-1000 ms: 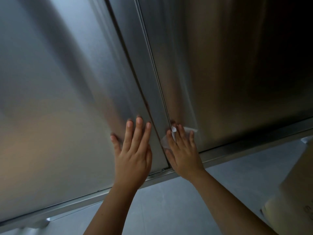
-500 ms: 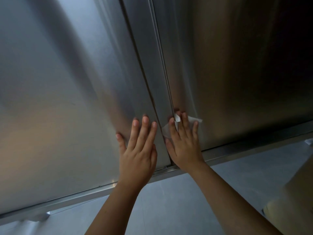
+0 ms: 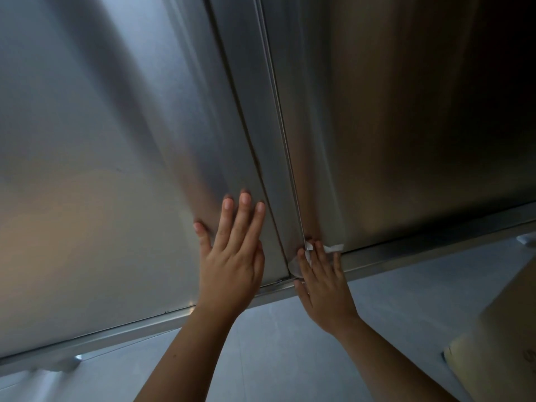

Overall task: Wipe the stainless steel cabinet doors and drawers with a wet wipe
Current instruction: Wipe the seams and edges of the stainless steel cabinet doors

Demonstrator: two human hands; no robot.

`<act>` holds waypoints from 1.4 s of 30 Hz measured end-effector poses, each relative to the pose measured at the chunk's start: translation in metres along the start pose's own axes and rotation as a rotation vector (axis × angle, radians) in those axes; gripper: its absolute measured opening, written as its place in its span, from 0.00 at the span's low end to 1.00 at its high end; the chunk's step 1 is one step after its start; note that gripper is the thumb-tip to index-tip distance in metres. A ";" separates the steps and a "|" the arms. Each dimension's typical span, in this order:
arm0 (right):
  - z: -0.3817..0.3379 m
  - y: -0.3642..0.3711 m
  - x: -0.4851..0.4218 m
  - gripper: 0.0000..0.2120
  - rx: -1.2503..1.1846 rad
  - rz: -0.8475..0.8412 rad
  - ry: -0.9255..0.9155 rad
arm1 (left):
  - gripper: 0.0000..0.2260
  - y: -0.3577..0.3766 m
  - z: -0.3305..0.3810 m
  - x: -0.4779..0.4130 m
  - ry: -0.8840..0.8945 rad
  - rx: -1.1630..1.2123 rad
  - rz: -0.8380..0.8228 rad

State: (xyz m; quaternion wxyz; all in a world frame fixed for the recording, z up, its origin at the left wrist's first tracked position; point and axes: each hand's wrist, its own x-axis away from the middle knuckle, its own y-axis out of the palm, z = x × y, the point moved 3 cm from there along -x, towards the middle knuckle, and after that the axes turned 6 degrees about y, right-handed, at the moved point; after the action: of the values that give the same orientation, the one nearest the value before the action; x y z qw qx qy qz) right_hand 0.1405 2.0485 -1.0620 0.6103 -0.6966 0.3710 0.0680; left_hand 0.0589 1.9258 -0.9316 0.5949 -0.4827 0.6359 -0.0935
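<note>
Left hand (image 3: 232, 262) lies flat, fingers straight, on the left door (image 3: 101, 169). Right hand (image 3: 322, 282) presses the wipe (image 3: 333, 248) flat against the right door (image 3: 406, 140) bottom corner, beside the seam. A box (image 3: 499, 338) stands at right on the floor (image 3: 290, 358).

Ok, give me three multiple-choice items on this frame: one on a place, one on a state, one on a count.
1. Where is the wet wipe?
A. On the floor
B. Under the right hand, at the right door's lower corner by the seam
C. High up the door, untouched

2. The left hand's fingers are:
A. Straight, flat on the left door
B. Curled into a fist
C. Pinching the wipe

3. How many hands press on the doors?
A. None
B. One
C. Two

Answers: 1 B, the white wipe shows beneath the right fingers. 2 A, the fingers lie spread on the steel. 3 C, one hand is on each door.
</note>
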 end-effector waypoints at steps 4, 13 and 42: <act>0.003 -0.002 0.012 0.27 0.005 -0.084 -0.013 | 0.31 -0.002 0.000 0.000 0.002 -0.006 -0.002; -0.001 -0.015 0.028 0.28 0.013 -0.227 0.066 | 0.31 -0.009 -0.002 0.000 0.017 -0.014 -0.046; -0.038 -0.113 -0.097 0.28 0.024 0.222 -0.012 | 0.26 -0.047 -0.012 -0.055 -0.085 -0.063 0.206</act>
State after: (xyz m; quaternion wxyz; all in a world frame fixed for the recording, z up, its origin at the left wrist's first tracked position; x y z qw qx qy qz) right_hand 0.1255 2.0542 -0.9090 0.6097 -0.6435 0.4429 0.1347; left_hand 0.0629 1.9358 -0.8595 0.6125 -0.4367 0.6589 0.0087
